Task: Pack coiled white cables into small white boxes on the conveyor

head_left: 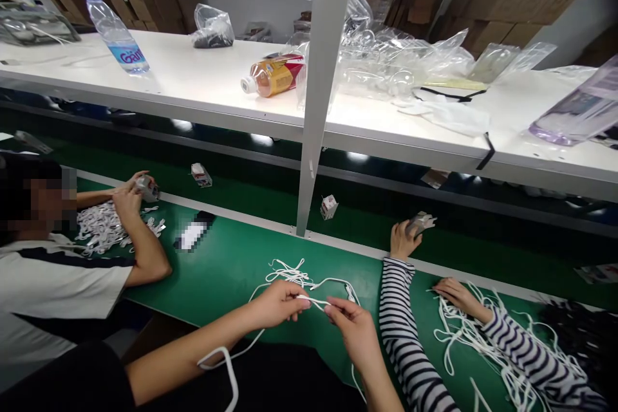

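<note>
A white cord [316,302] spans the short gap between my two hands, above the green table. My left hand [279,306] pinches it between thumb and fingers. From the other side, my right hand [353,327] pinches the same cord with thumb and forefinger. Slack lengths of it hang below both hands, and a thicker white loop [230,376] lies over my left forearm and lap. Just beyond my hands sits a small tangle of white cords [291,272] on the tabletop.
Left, a co-worker's hands [129,196] hold a small box over a pile of white pieces [102,228]. Right, a person in striped sleeves [403,309] reaches beside a cord heap [458,328]. A post [321,77] rises ahead, under a white shelf [183,80] with bottles. Small boxes [329,206] lie beyond the table's edge.
</note>
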`<state>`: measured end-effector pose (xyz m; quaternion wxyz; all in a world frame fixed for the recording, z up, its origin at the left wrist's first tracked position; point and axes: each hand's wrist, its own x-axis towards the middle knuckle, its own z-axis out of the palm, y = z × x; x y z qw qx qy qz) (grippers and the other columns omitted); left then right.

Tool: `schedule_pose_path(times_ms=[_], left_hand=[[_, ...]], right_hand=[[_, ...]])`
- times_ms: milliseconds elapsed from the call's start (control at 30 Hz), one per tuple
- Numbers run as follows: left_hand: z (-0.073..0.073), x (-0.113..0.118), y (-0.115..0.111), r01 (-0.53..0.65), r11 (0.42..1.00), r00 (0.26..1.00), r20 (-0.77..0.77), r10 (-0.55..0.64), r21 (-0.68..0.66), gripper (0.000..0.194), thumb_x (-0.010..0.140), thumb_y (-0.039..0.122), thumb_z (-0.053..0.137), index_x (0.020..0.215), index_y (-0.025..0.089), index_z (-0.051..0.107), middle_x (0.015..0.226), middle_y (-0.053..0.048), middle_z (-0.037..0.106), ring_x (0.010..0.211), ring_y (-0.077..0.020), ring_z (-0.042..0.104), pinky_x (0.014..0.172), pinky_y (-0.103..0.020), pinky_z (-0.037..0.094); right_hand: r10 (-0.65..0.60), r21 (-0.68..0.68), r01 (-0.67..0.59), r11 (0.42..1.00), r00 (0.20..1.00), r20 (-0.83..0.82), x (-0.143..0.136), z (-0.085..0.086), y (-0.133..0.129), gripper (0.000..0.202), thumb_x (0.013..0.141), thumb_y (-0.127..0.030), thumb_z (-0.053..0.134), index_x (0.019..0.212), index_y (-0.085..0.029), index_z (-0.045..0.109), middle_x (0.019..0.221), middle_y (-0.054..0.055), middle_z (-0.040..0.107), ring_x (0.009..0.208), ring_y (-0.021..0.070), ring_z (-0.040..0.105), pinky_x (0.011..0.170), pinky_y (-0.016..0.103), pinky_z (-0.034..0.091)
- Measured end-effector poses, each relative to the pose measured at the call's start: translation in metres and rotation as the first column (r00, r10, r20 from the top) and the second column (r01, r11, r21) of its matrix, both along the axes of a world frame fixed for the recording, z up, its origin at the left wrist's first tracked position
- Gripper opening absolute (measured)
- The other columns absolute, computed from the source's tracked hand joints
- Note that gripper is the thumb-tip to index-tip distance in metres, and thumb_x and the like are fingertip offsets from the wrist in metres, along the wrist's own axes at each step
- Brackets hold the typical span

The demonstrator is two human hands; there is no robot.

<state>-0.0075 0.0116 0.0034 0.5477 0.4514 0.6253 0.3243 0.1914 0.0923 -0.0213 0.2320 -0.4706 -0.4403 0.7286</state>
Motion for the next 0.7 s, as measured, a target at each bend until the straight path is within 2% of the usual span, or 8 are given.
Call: schedule_pose_path(times_ms=[67, 167, 233, 300, 367, 467, 567, 700], left_hand=[[0.001, 0.0, 0.004, -0.028, 1.0, 0.993, 0.117, 0.03, -0.011, 0.04, 0.088, 0.053, 0.057, 0.088, 0.014, 0.067, 0.071, -0.001, 0.061, 0.061, -0.0125, 0.06, 0.054, -0.021, 0.042], [0.001, 0.002, 0.009, -0.069, 0.997, 0.968, 0.239, 0.073, -0.025, 0.05, 0.086, 0.062, 0.057, 0.083, 0.013, 0.066, 0.073, -0.003, 0.063, 0.06, -0.0108, 0.058, 0.055, -0.021, 0.043], [0.0, 0.006, 0.011, -0.103, 0.994, 0.949, 0.294, 0.11, -0.04, 0.054, 0.085, 0.065, 0.056, 0.086, 0.012, 0.068, 0.075, -0.003, 0.064, 0.061, -0.0102, 0.056, 0.055, -0.02, 0.042], [-0.002, 0.01, 0.012, -0.128, 0.99, 0.934, 0.331, 0.139, -0.055, 0.056, 0.084, 0.067, 0.058, 0.088, 0.012, 0.069, 0.076, -0.004, 0.065, 0.062, -0.0099, 0.055, 0.055, -0.02, 0.042], [-0.004, 0.014, 0.012, -0.143, 0.987, 0.922, 0.352, 0.159, -0.072, 0.058, 0.08, 0.069, 0.061, 0.082, 0.012, 0.069, 0.071, -0.002, 0.062, 0.059, -0.0087, 0.052, 0.054, -0.02, 0.04], [-0.007, 0.018, 0.014, -0.175, 0.978, 0.903, 0.376, 0.206, -0.116, 0.058, 0.075, 0.069, 0.067, 0.073, 0.011, 0.065, 0.06, 0.002, 0.053, 0.051, -0.0066, 0.044, 0.049, -0.02, 0.035], [-0.011, 0.018, 0.016, -0.268, 0.949, 0.865, 0.392, 0.314, -0.168, 0.047, 0.072, 0.058, 0.073, 0.081, 0.013, 0.065, 0.058, 0.006, 0.047, 0.049, -0.006, 0.039, 0.045, -0.018, 0.031], [-0.011, 0.017, 0.016, -0.386, 0.892, 0.79, 0.414, 0.452, -0.237, 0.023, 0.077, 0.038, 0.069, 0.082, 0.017, 0.063, 0.059, 0.006, 0.048, 0.047, -0.0049, 0.038, 0.042, -0.016, 0.024]], right_hand=[[-0.008, -0.044, 0.007, 0.999, 1.0, -0.021, 0.002, -0.004, -0.001, 0.047, 0.056, -0.049, 0.092, 0.089, -0.017, 0.08, 0.077, 0.005, 0.074, 0.07, 0.0159, 0.064, 0.072, 0.029, 0.055], [-0.049, -0.148, 0.031, 0.989, 0.992, -0.12, -0.003, -0.002, -0.008, 0.047, 0.06, -0.051, 0.091, 0.092, -0.019, 0.078, 0.11, 0.008, 0.074, 0.093, 0.0207, 0.068, 0.081, 0.033, 0.058], [-0.081, -0.228, 0.034, 0.973, 0.977, -0.198, -0.008, 0.003, -0.012, 0.045, 0.064, -0.049, 0.089, 0.095, -0.02, 0.077, 0.116, 0.009, 0.072, 0.101, 0.0223, 0.068, 0.078, 0.031, 0.058], [-0.079, -0.268, 0.016, 0.963, 0.971, -0.225, -0.013, 0.005, -0.015, 0.043, 0.066, -0.047, 0.089, 0.096, -0.019, 0.076, 0.101, 0.008, 0.075, 0.092, 0.0195, 0.07, 0.071, 0.027, 0.058], [-0.054, -0.256, -0.001, 0.967, 0.977, -0.206, -0.016, 0.004, -0.015, 0.044, 0.065, -0.046, 0.09, 0.095, -0.018, 0.076, 0.088, 0.007, 0.076, 0.083, 0.0161, 0.07, 0.071, 0.025, 0.057], [-0.059, -0.204, 0.025, 0.979, 0.985, -0.161, -0.018, -0.004, -0.013, 0.042, 0.064, -0.044, 0.09, 0.093, -0.016, 0.077, 0.087, 0.005, 0.076, 0.08, 0.0157, 0.07, 0.075, 0.026, 0.058], [-0.055, -0.13, 0.042, 0.991, 0.994, -0.099, -0.017, -0.017, -0.011, 0.036, 0.066, -0.041, 0.089, 0.089, -0.016, 0.078, 0.078, 0.004, 0.076, 0.071, 0.0168, 0.07, 0.069, 0.028, 0.059], [-0.057, -0.041, 0.055, 0.998, 0.997, -0.057, -0.015, -0.031, -0.005, 0.028, 0.063, -0.039, 0.088, 0.082, -0.022, 0.077, 0.068, 0.002, 0.072, 0.064, 0.0201, 0.07, 0.061, 0.033, 0.061]])
